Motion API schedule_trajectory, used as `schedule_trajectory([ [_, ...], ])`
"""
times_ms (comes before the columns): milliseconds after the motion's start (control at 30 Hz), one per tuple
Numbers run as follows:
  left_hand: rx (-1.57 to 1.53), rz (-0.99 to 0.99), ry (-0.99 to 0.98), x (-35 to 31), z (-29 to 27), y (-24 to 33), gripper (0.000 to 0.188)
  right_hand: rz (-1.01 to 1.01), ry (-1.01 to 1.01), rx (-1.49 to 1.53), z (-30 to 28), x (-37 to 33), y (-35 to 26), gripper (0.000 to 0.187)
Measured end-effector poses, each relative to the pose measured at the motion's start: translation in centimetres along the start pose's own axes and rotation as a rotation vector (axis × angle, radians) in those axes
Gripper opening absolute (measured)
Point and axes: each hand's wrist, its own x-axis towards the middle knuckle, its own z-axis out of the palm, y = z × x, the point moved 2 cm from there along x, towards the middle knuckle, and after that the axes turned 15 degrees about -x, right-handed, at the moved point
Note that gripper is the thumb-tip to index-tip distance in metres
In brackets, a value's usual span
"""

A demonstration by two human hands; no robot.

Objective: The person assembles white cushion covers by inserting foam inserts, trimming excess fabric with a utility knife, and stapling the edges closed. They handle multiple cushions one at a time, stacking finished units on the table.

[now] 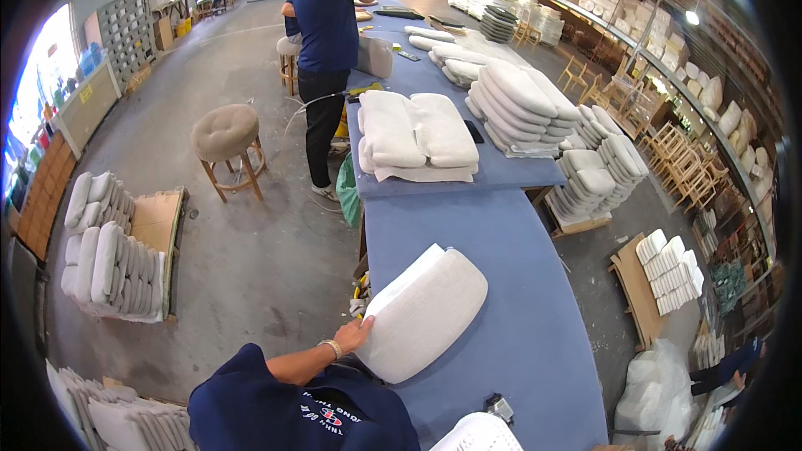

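L hand [354,336] grasping the pale cushion [430,316] by its left edge — cushion's on the near end of the blue table [543,351], apart from the cushion stack [418,135] beyond. R hand's out of view — can't tell its fingers.

From seven o'clock, the bare left forearm [299,365] reaches toward two o'clock, wrist [336,348] nearly straight, the left hand [355,335] closed in a grip.

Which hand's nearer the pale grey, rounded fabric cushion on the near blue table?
Left, going by what's visible: the left hand touches the cushion at its left edge; the right hand isn't in view.
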Motion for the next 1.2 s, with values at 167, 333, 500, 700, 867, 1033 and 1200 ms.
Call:
schedule_trajectory([
  [167,-0.041,0.183,-0.015,-5.6,0.1,3.9,0.074,0.314,-0.709,0.856,-2.9,1.7,-14.5,0.047],
  [333,-0.116,0.068,-0.056,-8.3,1.9,7.3,0.075,0.185,-1.033,1.268,0.7,6.5,-22.2,0.070],
  [500,-0.058,0.120,-0.026,-7.4,1.1,7.2,0.074,0.160,-1.019,1.331,1.6,7.7,-24.2,0.067],
  [700,-0.362,0.016,-0.251,-5.9,3.6,2.6,0.078,-0.329,-0.709,1.076,-11.1,10.9,-28.8,0.062],
  [867,-0.344,0.779,0.151,-6.2,1.2,9.1,0.090,-0.913,-0.564,0.585,-25.9,15.8,-31.7,0.074],
  [1033,-0.285,1.283,0.251,-9.9,-4.4,19.4,0.106,-1.150,-0.581,0.228,-28.7,17.4,-31.2,0.075],
  [1200,0.287,0.892,-0.136,-5.9,-2.7,15.2,0.100,-1.142,-0.653,-0.158,-14.4,17.6,-26.3,0.070],
])
